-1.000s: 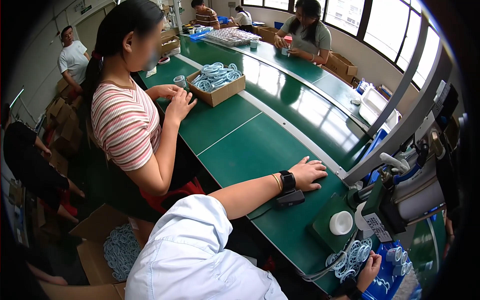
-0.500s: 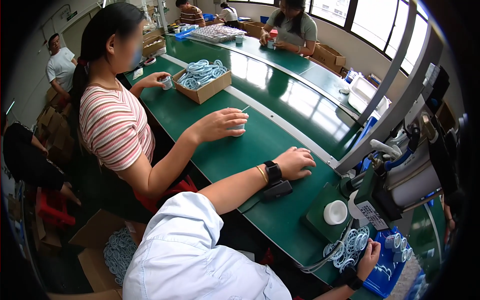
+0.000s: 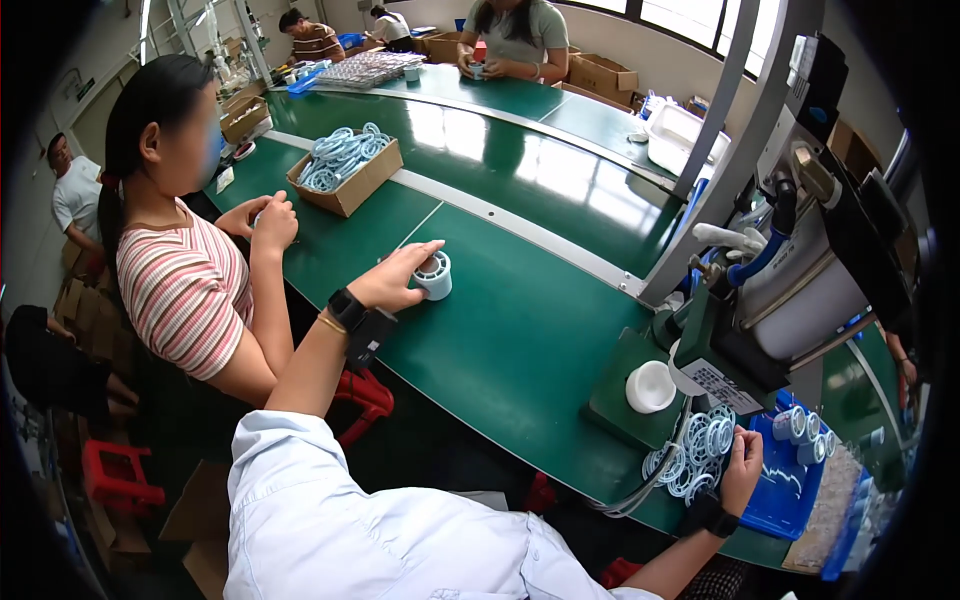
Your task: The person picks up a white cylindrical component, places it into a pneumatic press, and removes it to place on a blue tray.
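My left hand (image 3: 392, 280) is stretched out over the green table (image 3: 520, 380), its thumb and fingers around a light blue cylinder-shaped part (image 3: 435, 284) with a slotted ring on top, which stands upright. At the lower right, my right hand (image 3: 741, 468) is beside a heap of light blue plastic rings (image 3: 693, 462), fingers curled together; what they hold, if anything, is hidden. Near that hand lies a blue tray (image 3: 782, 480) with several light blue cylindrical parts (image 3: 797, 428) at its far end.
A press-like machine (image 3: 790, 330) with a round white holder (image 3: 651, 386) on its green base stands at the right. At the left a co-worker's hands (image 3: 265, 222) are together near a cardboard box of rings (image 3: 350, 192). A metal post (image 3: 735, 140) rises behind.
My left hand has moved left to the cylindrical part. The co-worker's hand has drawn back from that part to their other hand. My right hand has shifted slightly upward; the view has turned.
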Motion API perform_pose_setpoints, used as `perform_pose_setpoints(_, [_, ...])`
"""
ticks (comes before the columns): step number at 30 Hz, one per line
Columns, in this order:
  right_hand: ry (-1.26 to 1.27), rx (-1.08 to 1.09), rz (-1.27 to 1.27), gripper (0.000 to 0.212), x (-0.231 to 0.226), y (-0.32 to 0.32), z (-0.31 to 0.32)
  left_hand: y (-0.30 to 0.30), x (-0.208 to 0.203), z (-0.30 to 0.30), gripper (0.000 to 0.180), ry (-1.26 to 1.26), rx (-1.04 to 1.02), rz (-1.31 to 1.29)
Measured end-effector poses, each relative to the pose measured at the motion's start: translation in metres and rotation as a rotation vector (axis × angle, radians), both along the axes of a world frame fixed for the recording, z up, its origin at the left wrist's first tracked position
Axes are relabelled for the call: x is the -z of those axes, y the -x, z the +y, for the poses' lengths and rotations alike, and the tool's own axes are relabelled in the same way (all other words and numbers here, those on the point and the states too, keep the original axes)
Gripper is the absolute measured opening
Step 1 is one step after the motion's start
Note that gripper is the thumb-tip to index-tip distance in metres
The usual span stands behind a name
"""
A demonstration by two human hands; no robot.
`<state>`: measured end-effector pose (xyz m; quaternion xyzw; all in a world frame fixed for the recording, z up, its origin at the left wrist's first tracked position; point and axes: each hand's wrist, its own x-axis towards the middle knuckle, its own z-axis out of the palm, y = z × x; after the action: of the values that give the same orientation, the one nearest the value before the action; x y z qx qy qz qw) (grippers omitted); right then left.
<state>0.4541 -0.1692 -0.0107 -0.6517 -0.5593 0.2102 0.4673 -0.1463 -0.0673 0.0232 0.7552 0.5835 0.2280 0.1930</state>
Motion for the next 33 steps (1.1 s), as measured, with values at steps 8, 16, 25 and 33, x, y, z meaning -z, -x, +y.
perform_pose_setpoints(8, [-0.027, 0.013, -0.056, 0.014, -0.003, -0.005, -0.004, -0.048, 0.007, -0.026, 0.060, -0.056, -0.014, -0.105])
perform_pose_setpoints(16, [-0.042, 0.063, -0.098, 0.011, -0.008, 0.012, 0.002, -0.190, -0.032, -0.018, 0.055, 0.041, 0.383, -0.513])
perform_pose_setpoints(25, [-0.027, 0.047, -0.018, 0.019, -0.007, 0.001, -0.002, -0.286, -0.035, -0.017, 0.056, 0.057, 0.504, -0.500])
perform_pose_setpoints(33, [-0.029, -0.189, -0.139, 0.033, -0.024, 0.040, 0.010, -0.282, -0.018, -0.010, 0.058, 0.098, 0.529, -0.403])
